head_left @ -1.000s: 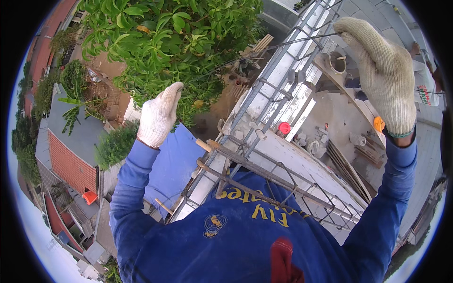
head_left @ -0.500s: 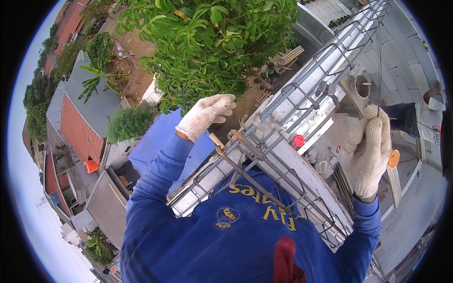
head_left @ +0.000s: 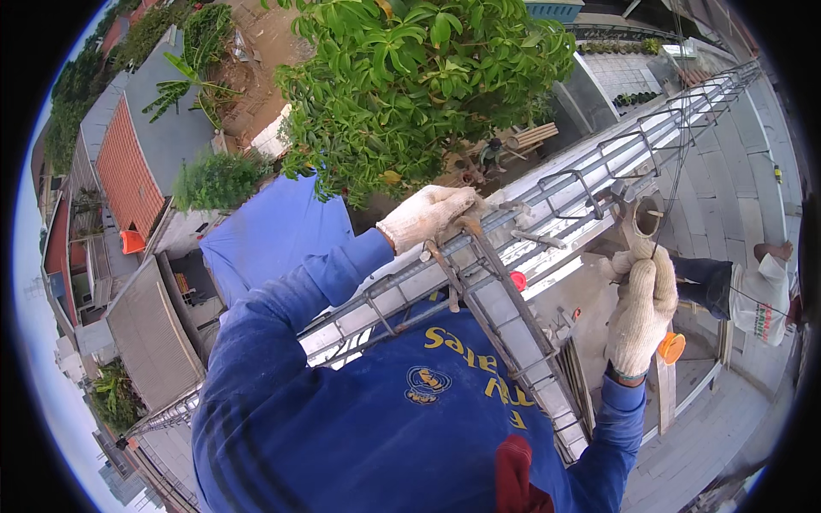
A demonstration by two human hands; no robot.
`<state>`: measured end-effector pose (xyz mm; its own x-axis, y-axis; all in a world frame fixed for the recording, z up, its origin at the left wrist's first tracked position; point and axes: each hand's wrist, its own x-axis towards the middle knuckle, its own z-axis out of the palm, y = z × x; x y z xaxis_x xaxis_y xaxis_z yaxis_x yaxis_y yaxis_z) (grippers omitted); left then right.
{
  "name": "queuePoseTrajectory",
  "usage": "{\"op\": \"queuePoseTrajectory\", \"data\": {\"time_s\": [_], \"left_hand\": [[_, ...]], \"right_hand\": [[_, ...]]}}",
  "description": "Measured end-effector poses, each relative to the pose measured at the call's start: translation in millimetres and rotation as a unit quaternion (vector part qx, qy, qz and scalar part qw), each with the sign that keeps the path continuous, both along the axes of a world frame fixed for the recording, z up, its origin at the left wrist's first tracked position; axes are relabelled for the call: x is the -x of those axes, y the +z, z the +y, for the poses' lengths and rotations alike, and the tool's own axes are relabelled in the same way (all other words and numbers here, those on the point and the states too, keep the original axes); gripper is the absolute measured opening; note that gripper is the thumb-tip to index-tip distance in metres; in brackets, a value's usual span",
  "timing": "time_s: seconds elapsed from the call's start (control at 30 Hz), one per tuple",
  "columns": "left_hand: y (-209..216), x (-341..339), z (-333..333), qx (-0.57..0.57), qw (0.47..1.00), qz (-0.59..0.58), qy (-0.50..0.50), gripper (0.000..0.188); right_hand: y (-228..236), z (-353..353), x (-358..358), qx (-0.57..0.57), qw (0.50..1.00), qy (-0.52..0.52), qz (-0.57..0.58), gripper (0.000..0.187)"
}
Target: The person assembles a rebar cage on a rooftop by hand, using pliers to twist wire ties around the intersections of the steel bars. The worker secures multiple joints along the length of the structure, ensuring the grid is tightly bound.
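Note:
My left hand [head_left: 430,217], in a white knitted glove, is on the rebar cage [head_left: 560,205] where two cages meet at a corner. Its fingers are bent together over the bars, and the fingertips are partly hidden. My right hand [head_left: 641,316], gloved alike, is closed and raised to the right. Thin tie wires [head_left: 672,192] run from its fingers up past the top edge. The second rebar cage [head_left: 517,329] slants from the corner toward my lower right, close against my blue shirt. Short bar ends [head_left: 537,238] stick out near the left hand.
A leafy tree [head_left: 419,85] stands ahead, with a blue tarp [head_left: 274,235] below on the left. At right are a bucket [head_left: 647,215], an orange round object [head_left: 671,347] and a person [head_left: 757,295] in a light shirt. Roofs [head_left: 132,162] lie far below left.
My left hand has come down and right, from above the bars onto the cage corner. The right hand has shifted left and lower with the wires. The whole view has turned somewhat.

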<state>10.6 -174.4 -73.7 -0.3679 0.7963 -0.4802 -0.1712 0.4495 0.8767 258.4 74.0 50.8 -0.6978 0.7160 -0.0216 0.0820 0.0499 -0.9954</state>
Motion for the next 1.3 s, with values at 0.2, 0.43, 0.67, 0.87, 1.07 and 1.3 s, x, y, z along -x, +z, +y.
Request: {"op": "queuePoseTrajectory", "data": {"time_s": [0.2, 0.43, 0.67, 0.87, 1.07, 1.3], "left_hand": [[2, -2, -9, -0.037, 0.998, -0.049, 0.015, 0.048], [8, -6, -36, -0.008, 0.981, -0.151, 0.119, 0.048], [13, -15, -68, -0.050, 0.998, 0.038, 0.010, 0.046], [-12, -1, -64, -0.045, 0.987, -0.143, 0.050, 0.045], [-19, 33, -17, 0.030, 0.996, -0.040, 0.073, 0.040], [-19, 12, 16, -0.035, 0.992, -0.069, 0.098, 0.040]], "right_hand": [[18, 48, -3, -0.050, 0.998, 0.017, 0.033, 0.030], [71, 83, 28, -0.078, 0.995, 0.055, 0.042, 0.035], [65, 73, 63, -0.261, 0.960, -0.008, -0.098, 0.040], [57, 78, 78, -0.083, 0.994, 0.062, -0.028, 0.034], [73, 62, 138, -0.069, 0.955, 0.162, -0.236, 0.037], [73, 34, 229, -0.151, 0.809, 0.469, -0.321, 0.035]]}}
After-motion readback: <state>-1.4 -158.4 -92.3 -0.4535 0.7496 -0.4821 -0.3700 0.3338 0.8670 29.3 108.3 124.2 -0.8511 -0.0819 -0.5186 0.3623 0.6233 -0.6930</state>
